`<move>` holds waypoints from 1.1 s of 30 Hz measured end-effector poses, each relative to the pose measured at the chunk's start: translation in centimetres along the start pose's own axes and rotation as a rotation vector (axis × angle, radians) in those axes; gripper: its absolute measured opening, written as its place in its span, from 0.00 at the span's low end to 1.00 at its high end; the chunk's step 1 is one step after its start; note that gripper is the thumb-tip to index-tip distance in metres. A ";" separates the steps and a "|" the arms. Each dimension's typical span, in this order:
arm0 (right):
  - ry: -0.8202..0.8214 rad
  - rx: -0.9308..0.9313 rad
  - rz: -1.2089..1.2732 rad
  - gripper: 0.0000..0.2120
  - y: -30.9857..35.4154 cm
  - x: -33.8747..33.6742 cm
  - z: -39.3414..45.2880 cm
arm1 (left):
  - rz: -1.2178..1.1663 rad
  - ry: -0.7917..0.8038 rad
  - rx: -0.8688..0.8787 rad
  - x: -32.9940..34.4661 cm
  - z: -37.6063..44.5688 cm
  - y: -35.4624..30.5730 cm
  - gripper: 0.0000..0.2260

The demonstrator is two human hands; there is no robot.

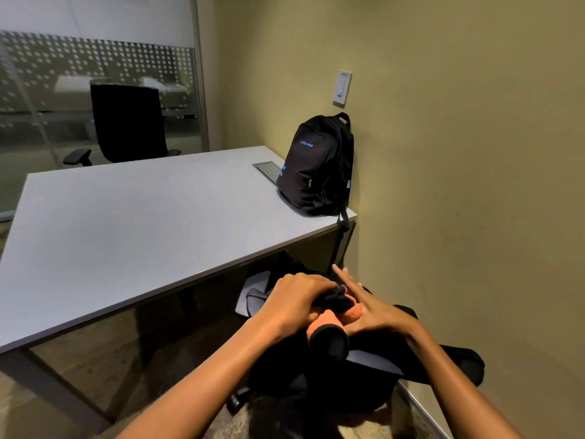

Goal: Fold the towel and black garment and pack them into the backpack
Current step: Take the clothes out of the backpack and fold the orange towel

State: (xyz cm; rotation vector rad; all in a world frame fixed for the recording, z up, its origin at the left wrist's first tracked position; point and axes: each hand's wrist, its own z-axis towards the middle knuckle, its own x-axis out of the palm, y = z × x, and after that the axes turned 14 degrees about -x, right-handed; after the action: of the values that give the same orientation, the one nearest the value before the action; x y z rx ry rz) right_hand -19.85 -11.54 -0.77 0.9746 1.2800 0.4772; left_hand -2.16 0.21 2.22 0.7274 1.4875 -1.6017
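A black backpack with blue lettering stands upright and zipped at the desk's far right corner, leaning on the wall. Low in front of me, over an office chair, a bunched black garment lies on an orange towel. My left hand curls over the bundle and grips the black cloth and towel. My right hand rests against the bundle's right side with straight, spread fingers. More black fabric drapes over the chair to the right.
A grey desk spreads ahead and to the left, with a cable hatch near the backpack. The chair holding the clothes stands by the desk's near corner. Another black chair sits behind the desk. A wall is close on the right.
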 end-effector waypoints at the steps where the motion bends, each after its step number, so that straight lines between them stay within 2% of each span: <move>1: 0.007 -0.023 -0.004 0.46 0.4 -0.2 0.5 | -0.012 -0.007 0.038 -0.4 0.1 0.1 0.19; 5: -0.104 -0.049 -0.110 0.20 1.5 -0.2 2.2 | -0.073 -0.026 0.046 -1.0 -0.3 1.2 0.20; 7: -0.218 -0.042 -0.135 0.14 1.9 0.4 2.8 | -0.114 0.005 -0.043 -1.1 -0.5 2.3 0.28; 10: -0.414 -0.066 -0.160 0.20 3.3 0.7 3.8 | -0.186 0.149 -0.210 -1.3 -0.5 3.9 0.52; 13: -0.527 -0.117 -0.209 0.26 4.8 0.5 5.2 | -0.280 0.098 -0.259 -1.8 -0.2 4.7 0.60; 17: -0.674 -0.215 -0.246 0.29 8.1 0.1 7.4 | -0.431 -0.112 -0.216 -3.2 0.6 4.8 0.56; 20: -0.755 -0.265 -0.239 0.30 10.5 -0.3 9.2 | -0.483 -0.241 -0.165 -4.9 1.6 5.2 0.47; 23: -0.777 -0.320 -0.255 0.31 13.3 -0.7 11.4 | -0.491 -0.381 -0.222 -7.3 2.6 5.7 0.35; 25: -0.764 -0.353 -0.266 0.31 15.5 -1.0 13.1 | -0.495 -0.478 -0.238 -9.0 3.2 6.4 0.31; 29: -0.622 -0.431 -0.235 0.33 20.5 -1.6 17.1 | -0.587 -0.617 -0.233 -13.9 3.6 8.7 0.27; 33: -0.272 -0.496 -0.128 0.38 25.4 -1.7 20.6 | -0.629 -0.758 -0.170 -18.8 3.3 12.4 0.28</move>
State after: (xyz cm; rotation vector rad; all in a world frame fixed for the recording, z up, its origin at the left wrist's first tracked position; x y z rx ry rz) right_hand 4.33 -6.19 20.60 0.5151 0.9098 0.5106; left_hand 18.26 0.59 12.26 -0.4769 1.2847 -1.8614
